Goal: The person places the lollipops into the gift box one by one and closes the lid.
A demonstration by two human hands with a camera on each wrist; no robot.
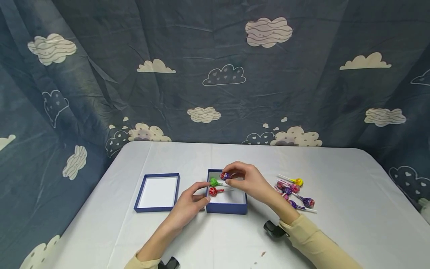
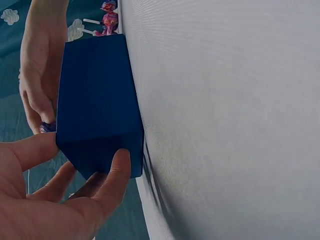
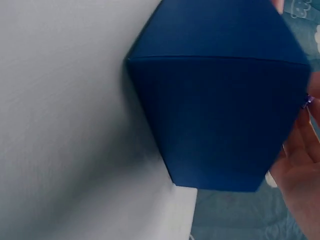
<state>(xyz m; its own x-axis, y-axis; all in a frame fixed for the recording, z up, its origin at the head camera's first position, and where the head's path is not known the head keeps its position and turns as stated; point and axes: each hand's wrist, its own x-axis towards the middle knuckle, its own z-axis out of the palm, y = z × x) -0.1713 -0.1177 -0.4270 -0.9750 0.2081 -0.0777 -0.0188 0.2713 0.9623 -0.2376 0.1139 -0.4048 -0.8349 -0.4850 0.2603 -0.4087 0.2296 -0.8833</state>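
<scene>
My right hand (image 1: 246, 181) pinches a purple-wrapped lollipop (image 1: 224, 176) over the far part of the blue box (image 1: 226, 209). Inside that box, a green lollipop (image 1: 214, 182) and a red lollipop (image 1: 213, 191) lie one behind the other, heads to the left. My left hand (image 1: 188, 205) rests its fingertips and thumb against the box's left wall. In the left wrist view the thumb (image 2: 120, 162) lies on the outside of that wall, with the index finger near the top corner. The right wrist view shows mostly the box's outer walls (image 3: 220, 115), which hide most of the pinched lollipop.
A shallow blue-rimmed lid (image 1: 136, 207) with a white inside lies left of the box. On the right is a loose pile of several lollipops (image 1: 308, 202) in purple, pink and yellow wrappers. A white cloth covers the table (image 1: 228, 243); a dark cloud-print curtain hangs behind.
</scene>
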